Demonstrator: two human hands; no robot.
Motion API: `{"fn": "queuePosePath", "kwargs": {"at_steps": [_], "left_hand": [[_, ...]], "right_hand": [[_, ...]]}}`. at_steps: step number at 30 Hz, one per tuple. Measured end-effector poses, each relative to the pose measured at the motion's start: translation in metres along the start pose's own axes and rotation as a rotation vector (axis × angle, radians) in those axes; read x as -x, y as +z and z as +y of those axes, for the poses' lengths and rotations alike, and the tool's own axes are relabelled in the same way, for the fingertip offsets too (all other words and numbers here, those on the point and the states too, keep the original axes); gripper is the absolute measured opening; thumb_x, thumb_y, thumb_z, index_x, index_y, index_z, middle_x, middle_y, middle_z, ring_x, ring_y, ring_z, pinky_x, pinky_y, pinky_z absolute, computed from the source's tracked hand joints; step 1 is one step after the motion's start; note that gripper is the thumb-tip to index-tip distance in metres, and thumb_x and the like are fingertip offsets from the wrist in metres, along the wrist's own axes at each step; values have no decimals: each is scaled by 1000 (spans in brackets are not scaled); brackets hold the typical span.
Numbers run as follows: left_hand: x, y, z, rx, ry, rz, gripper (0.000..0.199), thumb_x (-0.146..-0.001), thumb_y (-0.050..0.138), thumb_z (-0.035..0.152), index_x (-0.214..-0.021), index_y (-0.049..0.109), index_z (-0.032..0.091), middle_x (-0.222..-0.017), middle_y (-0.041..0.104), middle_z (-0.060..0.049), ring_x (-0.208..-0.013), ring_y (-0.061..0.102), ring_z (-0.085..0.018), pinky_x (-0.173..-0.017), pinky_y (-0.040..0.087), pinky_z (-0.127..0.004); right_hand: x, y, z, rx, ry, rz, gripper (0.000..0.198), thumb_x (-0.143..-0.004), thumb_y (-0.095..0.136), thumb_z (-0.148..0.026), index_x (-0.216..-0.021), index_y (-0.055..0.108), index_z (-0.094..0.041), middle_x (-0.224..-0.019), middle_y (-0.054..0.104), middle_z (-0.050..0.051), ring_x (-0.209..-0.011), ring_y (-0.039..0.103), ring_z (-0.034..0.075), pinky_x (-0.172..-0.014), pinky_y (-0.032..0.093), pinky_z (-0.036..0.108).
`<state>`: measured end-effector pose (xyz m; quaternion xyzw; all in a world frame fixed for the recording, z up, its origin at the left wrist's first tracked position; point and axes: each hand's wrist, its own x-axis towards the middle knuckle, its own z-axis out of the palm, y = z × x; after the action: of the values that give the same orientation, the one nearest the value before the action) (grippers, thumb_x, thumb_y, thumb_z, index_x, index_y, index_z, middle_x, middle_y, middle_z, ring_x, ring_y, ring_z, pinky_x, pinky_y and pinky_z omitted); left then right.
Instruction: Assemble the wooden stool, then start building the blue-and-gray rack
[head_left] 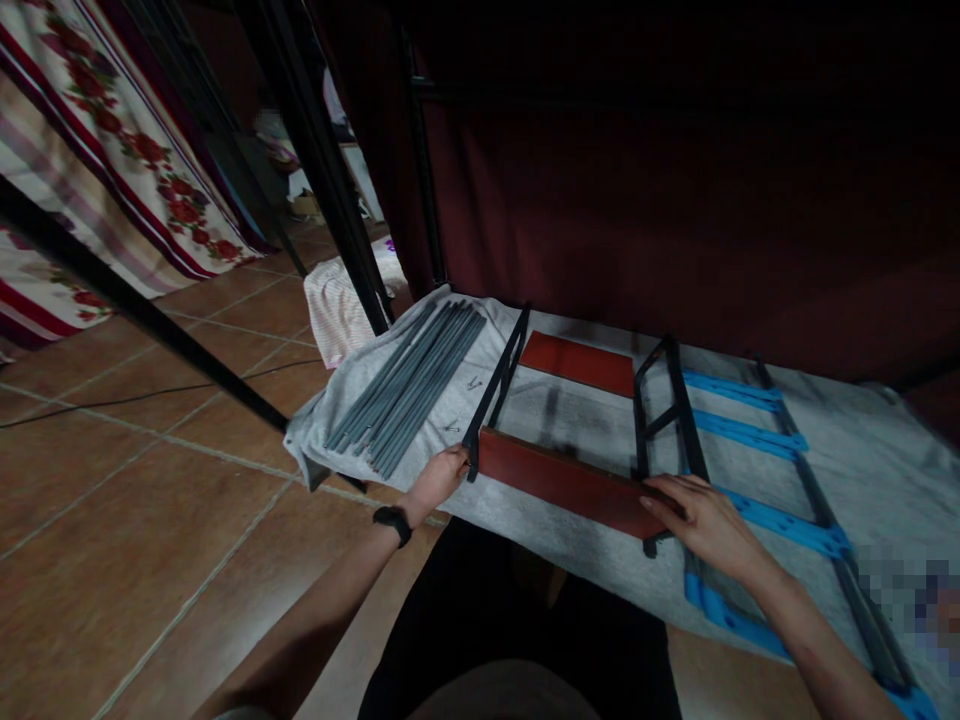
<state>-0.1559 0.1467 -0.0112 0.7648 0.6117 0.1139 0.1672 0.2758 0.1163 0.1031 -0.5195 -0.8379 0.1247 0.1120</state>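
Observation:
A reddish-brown board (562, 488) stands on its long edge between two black metal side frames, near the front of the cloth-covered surface. At its left end, my left hand (441, 478) is closed around the lower end of the left black frame (498, 385). My right hand (694, 512) grips the board's right end, thumb in front and fingers over the top, close to the right black frame (679, 415). A second red board (577, 362) lies flat between the frames farther back.
Several grey tubes (412, 385) lie in a bundle at left, with small screws (474, 382) beside them. At right are blue plastic bars (750, 435) joined to dark tubes. Black posts (315, 160) rise at left, and a dark red curtain (637, 230) hangs behind the grey cloth (570, 420).

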Motion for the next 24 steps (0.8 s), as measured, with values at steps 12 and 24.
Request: {"fn": "queuePosePath", "kwargs": {"at_steps": [12, 24], "left_hand": [[-4, 5, -3, 2, -26, 1, 17, -89, 51, 9, -85, 67, 15, -89, 67, -9, -88, 67, -20, -84, 51, -29], [-1, 1, 0, 37, -6, 18, 19, -88, 51, 9, -83, 67, 16, -89, 66, -9, -87, 67, -21, -84, 52, -31]], "right_hand": [[0, 3, 3, 21, 3, 17, 33, -96, 48, -50, -104, 71, -27, -102, 75, 3, -96, 67, 24, -83, 53, 39], [-1, 0, 0, 4, -2, 1, 34, -96, 48, -50, -104, 71, -27, -99, 75, 3, -92, 67, 24, -81, 53, 39]]}}
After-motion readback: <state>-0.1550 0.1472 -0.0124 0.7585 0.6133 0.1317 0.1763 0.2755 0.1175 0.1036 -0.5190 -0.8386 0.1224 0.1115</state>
